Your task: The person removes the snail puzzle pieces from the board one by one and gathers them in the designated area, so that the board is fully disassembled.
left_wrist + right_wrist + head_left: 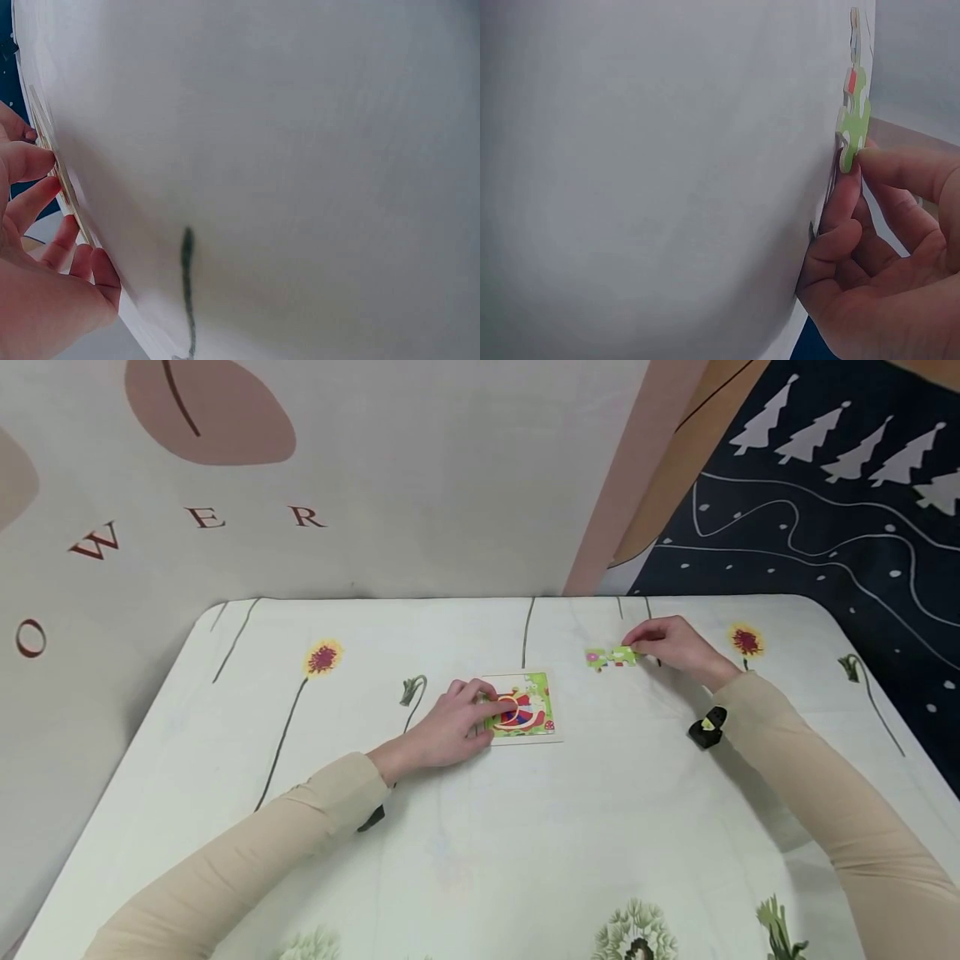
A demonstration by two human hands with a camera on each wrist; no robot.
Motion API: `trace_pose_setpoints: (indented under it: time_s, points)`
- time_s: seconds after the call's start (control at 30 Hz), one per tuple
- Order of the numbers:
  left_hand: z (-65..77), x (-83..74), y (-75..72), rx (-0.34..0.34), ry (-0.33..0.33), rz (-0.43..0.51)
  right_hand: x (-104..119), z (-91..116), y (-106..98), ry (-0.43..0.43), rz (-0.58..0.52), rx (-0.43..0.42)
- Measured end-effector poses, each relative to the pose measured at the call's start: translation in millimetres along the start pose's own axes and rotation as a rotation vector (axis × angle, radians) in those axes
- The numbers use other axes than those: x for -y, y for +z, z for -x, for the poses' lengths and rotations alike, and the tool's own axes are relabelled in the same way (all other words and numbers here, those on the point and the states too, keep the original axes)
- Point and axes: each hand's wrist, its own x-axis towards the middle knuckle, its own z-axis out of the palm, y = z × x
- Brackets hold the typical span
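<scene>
On a white, flower-printed surface point(562, 827), a person's left hand point(456, 724) rests with fingers spread, clasping nothing, while the right hand point(681, 649) pinches with its fingertips. Under the left hand lies the puzzle point(539, 692), partly hidden; light, steady pressure should stop it sliding. In the right hand, beyond and right of the puzzle, is a green piece point(853, 127), best held by its edge. A second piece point(595, 657), just beside it toward the puzzle, could be nudged by any drag.
</scene>
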Motion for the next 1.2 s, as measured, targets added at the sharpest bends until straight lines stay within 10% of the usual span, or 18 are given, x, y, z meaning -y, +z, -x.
trace_pose_setpoints:
  time_s: [1.2]
  points:
    - [-0.1, 0.3, 1.5, -0.007, 0.013, -0.013, 8.4, 7.4, -2.5, 0.019, -0.109, -0.018]
